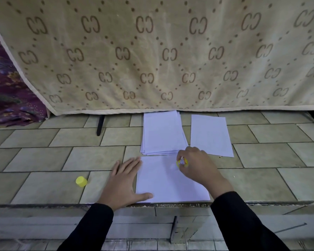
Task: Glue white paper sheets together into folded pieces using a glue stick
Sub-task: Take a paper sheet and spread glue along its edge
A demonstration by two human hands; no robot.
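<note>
Three lots of white paper lie on the tiled floor (43, 160) in the head view, the only view we have.

Lower centre: one sheet (170, 185), flat, its near edge at the lip of a step. Just above it a loosely fanned stack (162, 133); whether the stack overlaps the sheet's top edge we cannot tell. Right of the stack, and apart from it, a lone sheet (210, 135).

Left hand (124, 180): flat, fingers straight, grasping nothing. It lies along the sheet's left edge, with the thumb on the sheet's lower left corner.

Right hand (198, 167): fingers curled round the yellow glue stick (182, 162), held over the sheet's upper right part with its end down toward the paper. We cannot confirm contact.

Lower left: a yellow cap (81, 181) on the floor, well apart from the sheet, left of the left hand.

Upper frame: a beige patterned blanket (152, 60) hangs to floor level, and the stack's far edge reaches its hem. Both arms wear black sleeves.
</note>
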